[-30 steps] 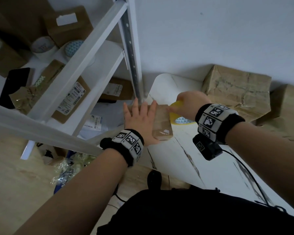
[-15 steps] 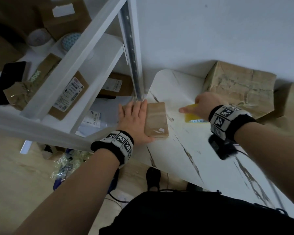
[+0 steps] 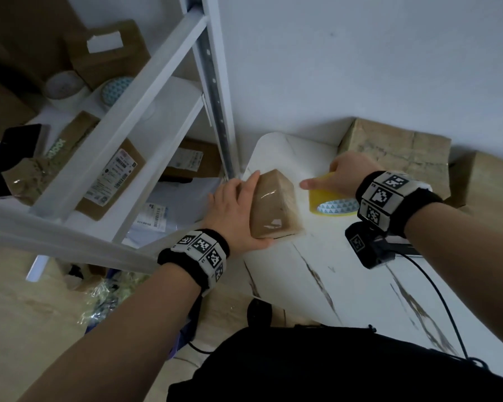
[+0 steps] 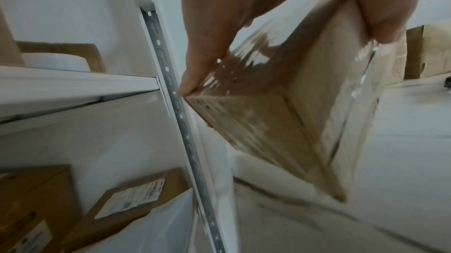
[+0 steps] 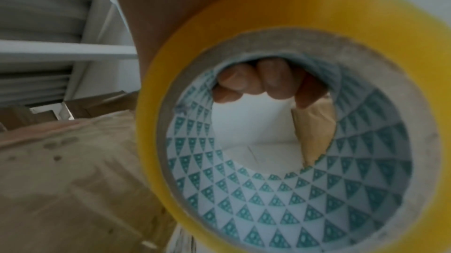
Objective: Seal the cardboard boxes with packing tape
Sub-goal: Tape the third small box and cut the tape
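1. Fingers: left hand (image 3: 235, 210) grips the small box (image 3: 275, 204). Fingers (image 4: 195, 75) lie along the box's left face, thumb (image 4: 380, 23) wraps the near edge. Right hand (image 3: 347, 172) holds the tape roll (image 3: 330, 200), fingers (image 5: 253, 83) hooked down through the core, index tip pointing toward the box.
2. Shelf (image 3: 134, 134): white metal rack, left of the left fingers. Its perforated upright (image 4: 180, 122) sits just past the fingertips.
3. Table (image 3: 346, 285): white with dark streaks, under both hands. Rounded corner beyond the fingers, against the wall.
4. Big box (image 3: 398, 152): crumpled brown carton just beyond the right fingers, against the wall. Another brown carton (image 3: 488, 187) to its right.
5. Shelf stock, left of the left fingers: labelled parcels (image 3: 111, 175), white rolls (image 3: 63, 87), a dark flat item (image 3: 15, 158), too dim to identify.
6. Small box: tilted up on the table, one bottom edge down, between the two hands. Glossy clear tape already over its top face and over the end edge, seen in left wrist view. Apart from the tape roll, a gap of bare table between them.
7. Tape roll: yellow, core printed with teal triangles, right of the small box. Head view shows it at table level; contact with the table can't be confirmed.
8. Wrist bands: black with marker tags on both wrists. Camera (image 3: 368, 250) hangs under the right wrist, cable trailing back over the table.
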A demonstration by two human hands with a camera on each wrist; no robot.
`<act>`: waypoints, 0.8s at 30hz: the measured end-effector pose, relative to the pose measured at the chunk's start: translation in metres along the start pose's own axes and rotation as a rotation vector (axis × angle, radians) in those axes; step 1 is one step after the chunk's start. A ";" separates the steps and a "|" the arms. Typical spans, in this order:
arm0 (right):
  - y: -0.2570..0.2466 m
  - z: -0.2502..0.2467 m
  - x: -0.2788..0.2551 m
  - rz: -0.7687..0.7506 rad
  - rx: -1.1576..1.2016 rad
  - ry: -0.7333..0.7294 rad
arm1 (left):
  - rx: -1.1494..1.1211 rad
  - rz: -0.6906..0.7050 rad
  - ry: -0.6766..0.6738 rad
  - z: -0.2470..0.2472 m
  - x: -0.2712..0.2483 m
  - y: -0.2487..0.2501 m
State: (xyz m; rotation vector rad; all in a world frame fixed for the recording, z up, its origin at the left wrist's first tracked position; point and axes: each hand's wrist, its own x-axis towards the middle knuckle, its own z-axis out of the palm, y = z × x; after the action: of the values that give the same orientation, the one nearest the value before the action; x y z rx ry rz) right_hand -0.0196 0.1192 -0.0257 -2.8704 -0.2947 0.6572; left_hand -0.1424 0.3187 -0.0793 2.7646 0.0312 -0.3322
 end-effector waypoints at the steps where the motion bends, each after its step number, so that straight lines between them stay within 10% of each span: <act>1: -0.001 -0.007 -0.001 -0.004 0.021 0.014 | -0.043 0.010 0.028 -0.001 0.003 0.003; 24: -0.033 0.004 -0.017 -0.054 -0.176 0.018 | -0.032 0.041 -0.165 -0.022 0.006 0.048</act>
State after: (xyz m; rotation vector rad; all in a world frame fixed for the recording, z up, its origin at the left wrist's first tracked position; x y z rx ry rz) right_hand -0.0412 0.1474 -0.0147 -3.0197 -0.4474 0.6251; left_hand -0.1289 0.2810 -0.0443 2.6927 -0.0615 -0.5428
